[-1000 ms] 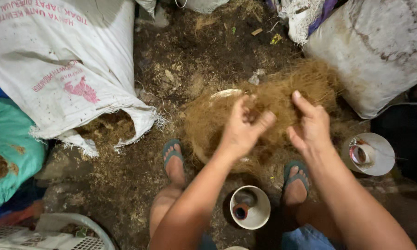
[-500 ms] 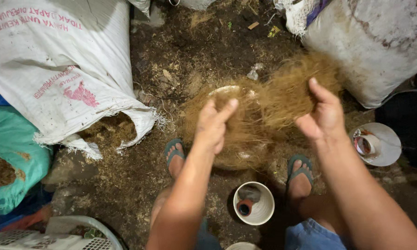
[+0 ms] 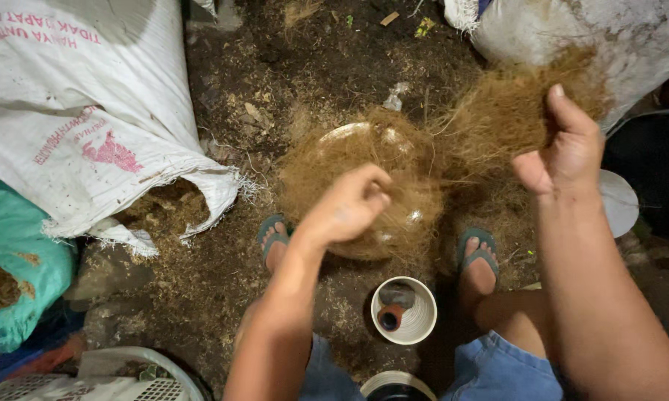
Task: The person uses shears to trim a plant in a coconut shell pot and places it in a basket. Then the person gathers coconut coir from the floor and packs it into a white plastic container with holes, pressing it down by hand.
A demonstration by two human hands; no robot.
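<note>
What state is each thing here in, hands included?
Left hand: fingers pinched on coconut fibre.
Right hand: lifted, gripping a fibre clump.
White bowl: packed with fibre, rim showing.
White sack: open, torn mouth spilling husk.
Ribbed cup: upright, holds a small dark object.

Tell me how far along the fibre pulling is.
Done: a mound of loosened brown fibre already fills the pale bowl on the ground. In hand: the left hand pinches strands over it, and the right hand grips a clump. Left: that matted clump remains unseparated.
</note>
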